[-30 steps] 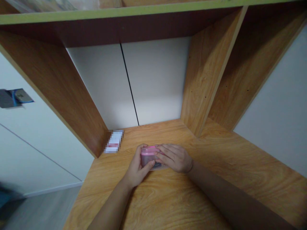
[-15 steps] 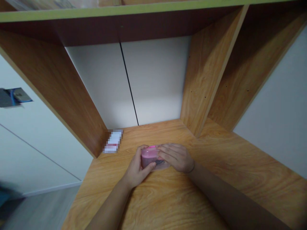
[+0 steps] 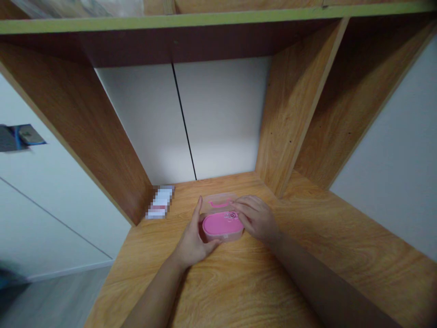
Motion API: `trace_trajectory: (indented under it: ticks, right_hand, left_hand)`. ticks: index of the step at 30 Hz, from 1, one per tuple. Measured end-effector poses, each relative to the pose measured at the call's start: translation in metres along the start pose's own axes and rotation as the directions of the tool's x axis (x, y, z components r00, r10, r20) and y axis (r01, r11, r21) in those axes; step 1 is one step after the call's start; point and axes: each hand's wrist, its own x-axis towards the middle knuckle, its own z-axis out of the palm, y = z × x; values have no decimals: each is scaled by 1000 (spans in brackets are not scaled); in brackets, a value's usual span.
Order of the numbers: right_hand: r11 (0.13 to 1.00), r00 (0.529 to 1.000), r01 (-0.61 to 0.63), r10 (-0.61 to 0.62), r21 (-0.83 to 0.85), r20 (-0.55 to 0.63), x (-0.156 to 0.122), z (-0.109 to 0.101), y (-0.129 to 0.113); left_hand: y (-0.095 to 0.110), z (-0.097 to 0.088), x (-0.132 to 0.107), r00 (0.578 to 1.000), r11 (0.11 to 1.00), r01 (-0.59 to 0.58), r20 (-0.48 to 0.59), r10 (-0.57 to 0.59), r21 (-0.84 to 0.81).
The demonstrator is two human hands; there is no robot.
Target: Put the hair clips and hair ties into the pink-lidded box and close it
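A clear plastic box (image 3: 221, 222) with a pink oval panel (image 3: 218, 224) on its top lies flat on a honey-toned wooden desktop (image 3: 221, 287), toward the back of the desk and near the middle of the frame. A small pink handle (image 3: 220, 204) shows through the clear part at the box's far side, and a small flower decal (image 3: 232, 215) sits at the right end of the pink panel.

The left hand (image 3: 194, 233) grips the box from the lower left: one finger stands upright against the box's left end, while the others curl in along its near edge. The right hand (image 3: 256, 219) comes in from the right, with its fingers (image 3: 244, 210) bent and resting on the top of the box's right end, their tips near the flower decal. Neither hand is clenched into a fist, and both touch the box.

To the left of the box, well clear of the hands, a flat white-and-red packet (image 3: 160, 202), too pixelated to read, lies in the back left corner of the desk. Wooden side panels (image 3: 71, 136) and (image 3: 290, 123) rise at the left and right, framing a white back wall (image 3: 221, 114) with a thin black seam (image 3: 184, 123). A green-edged shelf (image 3: 170, 22) crosses the top of the frame.
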Motion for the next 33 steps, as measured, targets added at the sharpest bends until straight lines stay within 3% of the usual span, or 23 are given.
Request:
trace_trajectory:
  ticks: [5,9,11,16,23,33]
  right_hand:
    - [944,965,-263,256,197,60,-4,7,5]
    - [882,929,-369,342,294,138,-7,11,7]
    - [883,933,-361,335,302,135,-6,10,7]
    - [916,926,-369,377,157,-21,-2,4,11]
    - [902,888,-431,419,23,190,-4,3,15]
    - [915,900,-400,383,48,206,-5,2,14]
  left_hand:
    - [-6,0,1,1000,1000,-3,5,3,-8]
    - [-15,-1,2,1000,997,-21,-19,22,73]
    - [-18,-3,2,999,989,-26,-30,31,148]
    - [-14,-6,3,1000,972,4,-30,3,236]
    - [-13,-5,3,999,967,-6,-44,18,253]
    - [-14,-5,2,999,964,-4,-42,15,265]
